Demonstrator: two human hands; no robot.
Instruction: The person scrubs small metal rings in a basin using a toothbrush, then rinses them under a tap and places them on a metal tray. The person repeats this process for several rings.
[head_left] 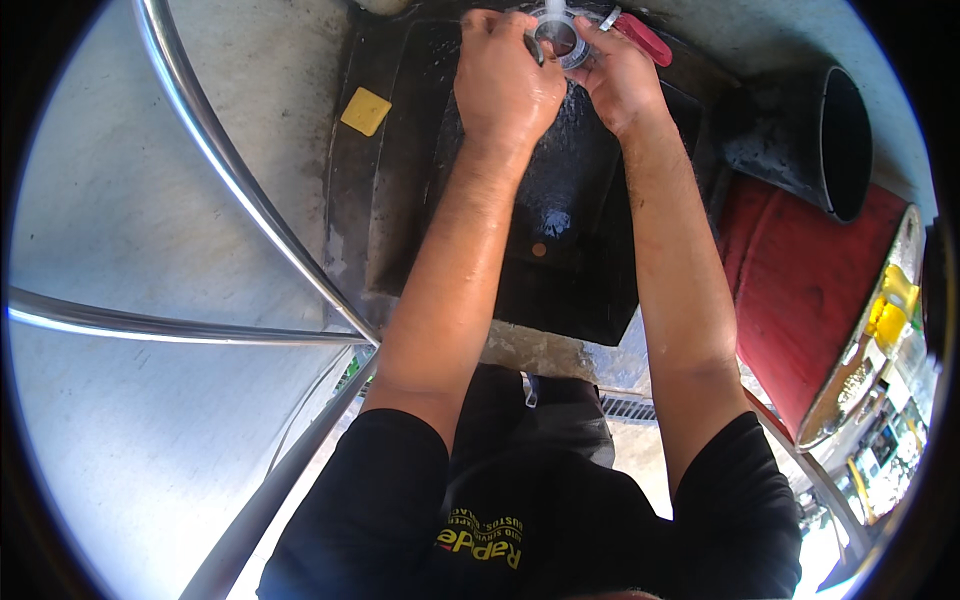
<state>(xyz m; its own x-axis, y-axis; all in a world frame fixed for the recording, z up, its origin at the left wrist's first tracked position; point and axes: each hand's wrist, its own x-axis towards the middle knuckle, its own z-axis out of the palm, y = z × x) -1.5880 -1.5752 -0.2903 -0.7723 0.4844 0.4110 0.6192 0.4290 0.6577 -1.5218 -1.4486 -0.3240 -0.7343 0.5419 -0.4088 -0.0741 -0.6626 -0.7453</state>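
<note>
At the far end of a dark sink point(570, 300), my right hand point(620, 78) grips a clear round container point(563, 66) by its right side. A stream of water point(556, 10) runs down into the container's open mouth. My left hand point(508, 78) is closed at the container's left rim, its fingers curled. Something small and dark shows by those fingers, too little of it to name. Both hands look wet. Just beyond my right hand lies a red object point(643, 38) with a pale band near it, partly hidden by the fingers.
A yellow sponge point(366, 111) rests on the sink's left ledge. A small round brownish spot point(539, 250) is on the basin floor. To the right stand a black cylindrical container point(845, 145) and a red drum point(815, 290). Shiny metal pipes point(225, 150) cross the left side.
</note>
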